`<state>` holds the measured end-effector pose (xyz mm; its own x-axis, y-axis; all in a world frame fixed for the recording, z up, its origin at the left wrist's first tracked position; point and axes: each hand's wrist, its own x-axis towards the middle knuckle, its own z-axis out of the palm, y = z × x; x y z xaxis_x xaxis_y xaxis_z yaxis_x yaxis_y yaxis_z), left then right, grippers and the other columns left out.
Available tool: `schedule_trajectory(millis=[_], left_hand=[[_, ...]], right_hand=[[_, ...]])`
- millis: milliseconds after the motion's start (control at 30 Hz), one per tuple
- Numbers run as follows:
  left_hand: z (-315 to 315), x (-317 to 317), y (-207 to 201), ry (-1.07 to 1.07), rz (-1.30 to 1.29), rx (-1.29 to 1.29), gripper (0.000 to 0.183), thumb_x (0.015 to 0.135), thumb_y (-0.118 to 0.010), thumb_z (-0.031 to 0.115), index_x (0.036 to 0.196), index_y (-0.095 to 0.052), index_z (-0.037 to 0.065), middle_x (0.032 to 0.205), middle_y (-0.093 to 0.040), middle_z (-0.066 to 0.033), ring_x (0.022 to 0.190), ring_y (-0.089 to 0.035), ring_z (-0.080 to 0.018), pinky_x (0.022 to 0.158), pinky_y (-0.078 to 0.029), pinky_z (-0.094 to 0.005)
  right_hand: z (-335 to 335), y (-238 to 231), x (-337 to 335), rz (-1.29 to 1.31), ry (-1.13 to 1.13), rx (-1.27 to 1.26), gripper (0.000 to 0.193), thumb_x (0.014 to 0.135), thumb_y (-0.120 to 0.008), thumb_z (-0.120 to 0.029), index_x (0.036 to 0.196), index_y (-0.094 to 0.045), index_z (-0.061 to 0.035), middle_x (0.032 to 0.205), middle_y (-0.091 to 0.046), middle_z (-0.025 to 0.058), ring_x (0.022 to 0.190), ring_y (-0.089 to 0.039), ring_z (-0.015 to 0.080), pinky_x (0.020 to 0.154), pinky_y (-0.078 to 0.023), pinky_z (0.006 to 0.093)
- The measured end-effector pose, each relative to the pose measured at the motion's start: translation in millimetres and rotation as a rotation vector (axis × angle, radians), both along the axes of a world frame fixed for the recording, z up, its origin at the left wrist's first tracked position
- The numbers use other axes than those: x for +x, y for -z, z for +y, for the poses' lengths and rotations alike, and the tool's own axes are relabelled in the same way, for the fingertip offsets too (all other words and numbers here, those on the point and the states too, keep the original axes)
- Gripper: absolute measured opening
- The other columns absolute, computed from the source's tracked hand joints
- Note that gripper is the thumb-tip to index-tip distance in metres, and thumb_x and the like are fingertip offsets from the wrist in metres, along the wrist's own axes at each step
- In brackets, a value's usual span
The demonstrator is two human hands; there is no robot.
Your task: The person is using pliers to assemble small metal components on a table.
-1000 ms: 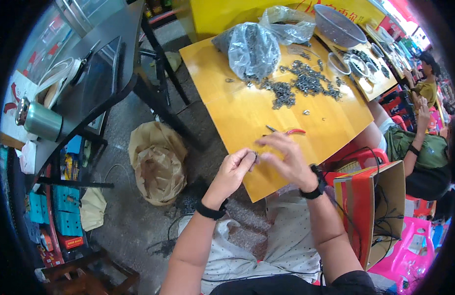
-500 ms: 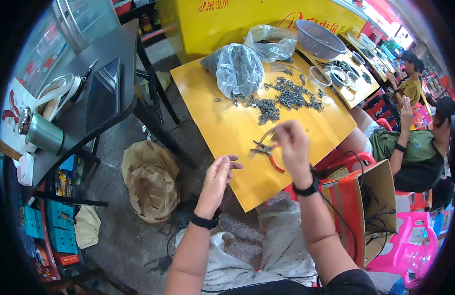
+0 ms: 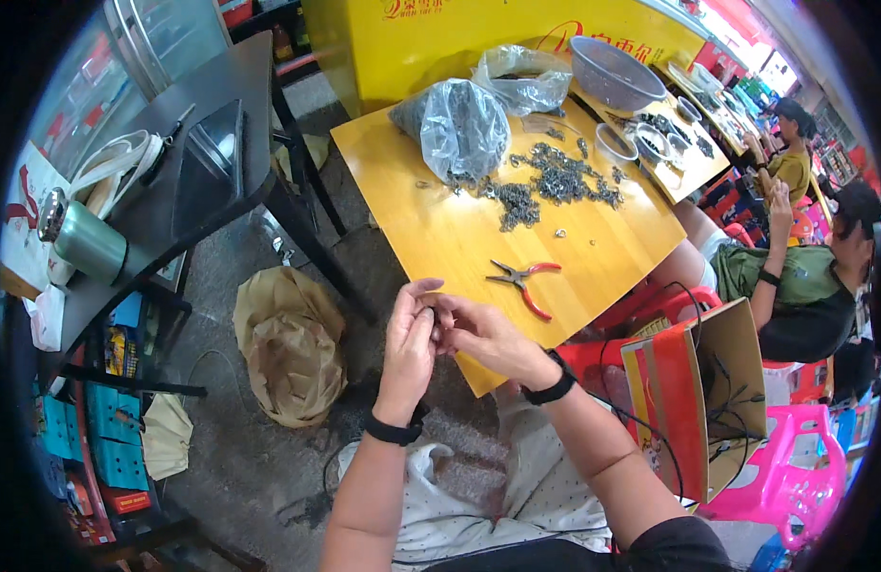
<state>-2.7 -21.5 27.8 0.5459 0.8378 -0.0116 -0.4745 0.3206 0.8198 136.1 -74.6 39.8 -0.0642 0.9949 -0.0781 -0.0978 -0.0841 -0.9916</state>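
Observation:
My left hand (image 3: 408, 349) and my right hand (image 3: 488, 336) meet at the near left edge of the yellow table (image 3: 440, 253). Their fingertips are closed together around something small and dark, too small and too covered to name. A pair of pliers (image 3: 522, 279) with red handles lies just beyond them on the tabletop, untouched, its jaws pointing left. Farther back, small grey metal pieces, like clasps or links, spread in a loose pile (image 3: 562, 179) and a second clump (image 3: 515, 204). One bright little piece (image 3: 559, 233) lies apart from them.
Behind the pile stand a full clear plastic bag (image 3: 464, 129), another bag (image 3: 523, 81), a plastic basin (image 3: 618, 73) and a small tub (image 3: 616, 143). A brown paper sack (image 3: 290, 348) is on the floor at left. An open carton (image 3: 693, 405) stands at right, near two seated people.
My right hand has come left and down from above the pliers to join my left hand. The pliers now lie in plain view. My left hand's fingers have closed.

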Motion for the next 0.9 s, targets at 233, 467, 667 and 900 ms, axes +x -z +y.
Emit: schedule_trajectory(millis=[233,467,667,900], left_hand=[[-2.6,-4.1,-16.6,-0.103,0.317,0.521,0.034,0.101,-0.040,0.003,0.134,-0.046,0.001,0.121,-0.061,-0.0130,0.119,-0.058,-0.0200,0.101,-0.045,-0.0315],[-5.4,-5.1,-6.8,0.227,0.439,0.237,0.041,0.105,-0.050,0.030,0.134,-0.049,0.000,0.108,-0.066,-0.0081,0.085,-0.063,-0.0115,0.072,-0.049,-0.0257],[-3.6,5.1,-2.5,-0.038,0.629,0.494,0.023,0.099,-0.059,0.019,0.099,-0.068,-0.003,0.085,-0.070,-0.0061,0.082,-0.061,-0.0103,0.075,-0.049,-0.0281],[-1.1,2.4,-5.7,-0.015,0.621,0.347,0.029,0.103,-0.053,0.023,0.097,-0.068,-0.001,0.073,-0.050,0.0067,0.064,-0.038,-0.0011,0.056,-0.030,-0.0214]], right_hand=[[-5.6,-5.7,-3.2,-0.089,-0.234,-0.210,0.021,0.100,-0.052,-0.020,0.107,-0.060,-0.0014,0.088,-0.066,0.0039,0.073,-0.064,0.0097,0.070,-0.052,0.0232],[-8.1,0.1,22.0,0.202,0.214,0.131,0.020,0.101,-0.057,-0.020,0.099,-0.065,-0.0018,0.086,-0.065,0.0012,0.077,-0.061,0.0088,0.073,-0.049,0.0243],[-8.1,10.3,53.4,0.303,0.405,-0.020,0.013,0.096,-0.063,-0.013,0.101,-0.065,-0.0009,0.087,-0.066,0.0028,0.074,-0.065,0.0099,0.069,-0.052,0.0237],[-13.2,6.8,63.1,0.345,0.248,-0.242,0.021,0.100,-0.058,-0.016,0.109,-0.064,0.0013,0.096,-0.069,0.0103,0.081,-0.072,0.0187,0.071,-0.059,0.0268]])
